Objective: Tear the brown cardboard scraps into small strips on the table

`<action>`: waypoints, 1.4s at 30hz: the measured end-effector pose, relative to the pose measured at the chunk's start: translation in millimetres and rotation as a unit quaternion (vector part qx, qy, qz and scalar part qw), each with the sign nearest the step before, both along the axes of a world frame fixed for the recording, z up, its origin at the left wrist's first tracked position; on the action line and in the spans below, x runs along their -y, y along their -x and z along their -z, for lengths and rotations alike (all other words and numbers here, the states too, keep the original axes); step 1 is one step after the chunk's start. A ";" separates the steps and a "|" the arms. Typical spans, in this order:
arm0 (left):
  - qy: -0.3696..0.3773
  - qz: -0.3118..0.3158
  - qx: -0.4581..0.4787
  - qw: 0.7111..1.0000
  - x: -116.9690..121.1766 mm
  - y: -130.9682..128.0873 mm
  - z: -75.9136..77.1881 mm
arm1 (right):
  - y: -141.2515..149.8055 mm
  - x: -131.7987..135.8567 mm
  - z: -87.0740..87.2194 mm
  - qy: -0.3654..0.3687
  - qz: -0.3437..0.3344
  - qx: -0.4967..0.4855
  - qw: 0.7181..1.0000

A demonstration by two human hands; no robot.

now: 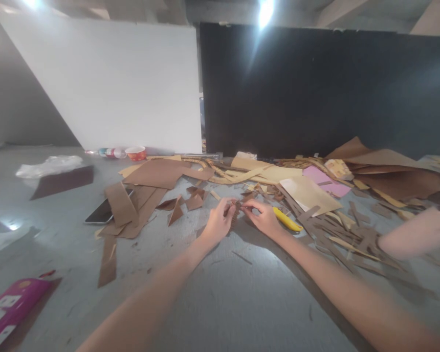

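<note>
Your left hand (220, 217): fingers clamped on one brown piece (236, 211); right hand (263, 217): fingertips pinched at its edge; rightward, one yellow object (288, 220).

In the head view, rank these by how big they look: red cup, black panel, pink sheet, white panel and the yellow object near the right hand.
1. Black panel
2. White panel
3. Pink sheet, partly covered
Then yellow object and red cup: too alike to rank.
</note>
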State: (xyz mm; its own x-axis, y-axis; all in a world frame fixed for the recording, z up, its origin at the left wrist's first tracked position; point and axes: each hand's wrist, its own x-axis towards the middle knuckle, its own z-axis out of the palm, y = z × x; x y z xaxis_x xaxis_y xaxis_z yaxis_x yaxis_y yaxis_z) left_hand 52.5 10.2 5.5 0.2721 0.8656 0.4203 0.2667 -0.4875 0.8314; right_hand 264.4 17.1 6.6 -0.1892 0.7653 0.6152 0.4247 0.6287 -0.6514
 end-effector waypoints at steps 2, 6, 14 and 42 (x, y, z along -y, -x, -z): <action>0.002 0.007 0.001 1.000 1.3 -0.2 -1.6 | 0.1 0.6 -0.6 0.000 -0.005 0.005 1.000; -0.009 0.010 -0.013 1.000 2.7 0.5 -4.9 | 0.2 2.0 -1.1 -0.006 -0.016 0.011 1.000; -0.041 -0.030 -0.062 0.997 1.4 1.5 -3.6 | 1.7 1.8 -1.4 0.011 -0.038 0.043 0.998; -0.051 -0.067 -0.049 0.995 -2.5 0.0 2.6 | -1.6 -0.1 -1.9 0.024 -0.086 0.012 0.996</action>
